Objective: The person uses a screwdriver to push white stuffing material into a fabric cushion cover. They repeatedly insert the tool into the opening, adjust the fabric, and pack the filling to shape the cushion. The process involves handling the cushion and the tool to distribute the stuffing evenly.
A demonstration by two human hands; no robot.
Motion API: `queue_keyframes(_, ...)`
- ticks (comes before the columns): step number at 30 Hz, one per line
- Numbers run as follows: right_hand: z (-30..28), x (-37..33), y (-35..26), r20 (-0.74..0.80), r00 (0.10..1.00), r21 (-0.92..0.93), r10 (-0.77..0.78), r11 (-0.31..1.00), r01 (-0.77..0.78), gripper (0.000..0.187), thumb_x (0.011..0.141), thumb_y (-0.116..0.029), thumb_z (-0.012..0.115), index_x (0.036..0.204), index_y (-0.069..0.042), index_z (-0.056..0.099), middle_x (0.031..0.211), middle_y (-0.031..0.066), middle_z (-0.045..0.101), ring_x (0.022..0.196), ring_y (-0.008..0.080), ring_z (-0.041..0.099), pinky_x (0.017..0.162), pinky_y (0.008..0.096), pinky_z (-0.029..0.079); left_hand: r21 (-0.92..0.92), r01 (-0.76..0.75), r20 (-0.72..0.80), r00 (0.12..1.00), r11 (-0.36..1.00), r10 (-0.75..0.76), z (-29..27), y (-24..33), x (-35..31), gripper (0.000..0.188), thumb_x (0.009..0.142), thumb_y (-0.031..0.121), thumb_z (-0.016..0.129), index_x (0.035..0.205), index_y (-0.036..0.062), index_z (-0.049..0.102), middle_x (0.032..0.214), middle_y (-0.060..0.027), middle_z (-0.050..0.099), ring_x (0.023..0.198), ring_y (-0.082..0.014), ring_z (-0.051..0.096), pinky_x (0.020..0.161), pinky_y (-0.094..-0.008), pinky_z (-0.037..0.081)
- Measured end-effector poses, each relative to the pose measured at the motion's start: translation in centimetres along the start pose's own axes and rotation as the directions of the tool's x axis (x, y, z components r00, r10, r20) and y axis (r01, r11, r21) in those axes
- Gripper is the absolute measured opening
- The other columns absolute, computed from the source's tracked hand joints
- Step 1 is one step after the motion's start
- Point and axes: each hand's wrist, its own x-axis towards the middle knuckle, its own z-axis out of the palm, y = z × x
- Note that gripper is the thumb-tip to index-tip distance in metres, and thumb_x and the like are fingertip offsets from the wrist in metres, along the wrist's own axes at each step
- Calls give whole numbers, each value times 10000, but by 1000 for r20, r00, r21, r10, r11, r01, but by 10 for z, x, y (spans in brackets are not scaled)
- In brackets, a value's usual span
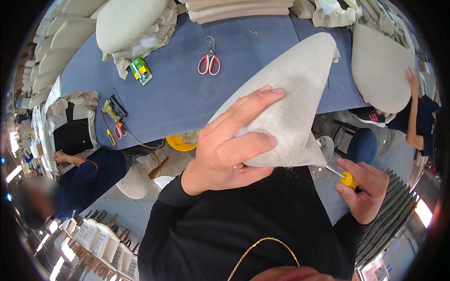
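Gold-coloured link chain lies nearest the camera, on a black long-sleeved top below the pale beige woven-fabric cushion. Far left of the cushion is a co-worker in a dark blue shirt. Nearer, also left of it, lie a yellow-green and black staple gun, a small green-and-yellow box whose print is too small to make out, and red-handled metal scissors. The bare left hand grips the cushion's lower left side, fingers spread over its face. The cushion is held up before the top, partly over a blue-grey table; its long axis slants up to the right, narrow end pointing away from the wearer. Its coarse weave looks smooth, puckering toward a pointed lower right corner, with loose threads underneath. At that corner, the bare right hand is closed around a yellow-handled, metal-shafted tool, its tip hidden. Right of the cushion, another person's hand touches a rounded beige padded panel.
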Motion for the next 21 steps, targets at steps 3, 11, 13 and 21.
queue_keyframes(3,-4,-2,1,29,1000,19,6,1000,-7,464,799,-230,927,1193,-22,795,734,95,670,622,182,662,560,269,465,-54,22,-23,999,998,-24,4,-3,-3,603,572,27,926,1066,75,583,1460,-324,602,1274,-543,638,1045,-516,555)
queue_keyframes(11,-9,-5,10,19,1000,25,9,1000,-9,472,779,-183,919,1200,-12,792,746,100,679,614,183,638,563,279,460,-7,11,57,998,1000,-10,-5,-5,6,671,642,30,915,1190,102,535,1459,-374,568,1308,-541,616,1068,-505,527)
queue_keyframes(13,-8,-4,9,10,1000,30,12,999,-12,470,779,-180,915,1200,-10,791,752,103,682,612,182,630,563,282,455,-4,0,136,991,1000,0,-9,-6,8,753,705,23,914,1298,133,464,1470,-452,504,1353,-566,571,1109,-557,484)
queue_keyframes(21,-8,-2,32,43,999,114,-17,993,12,467,775,-179,908,1190,0,790,767,108,689,635,185,635,588,288,459,32,12,70,997,999,-14,-3,-7,19,668,596,47,891,1196,143,614,1407,-228,670,1131,-417,733,851,-382,617)
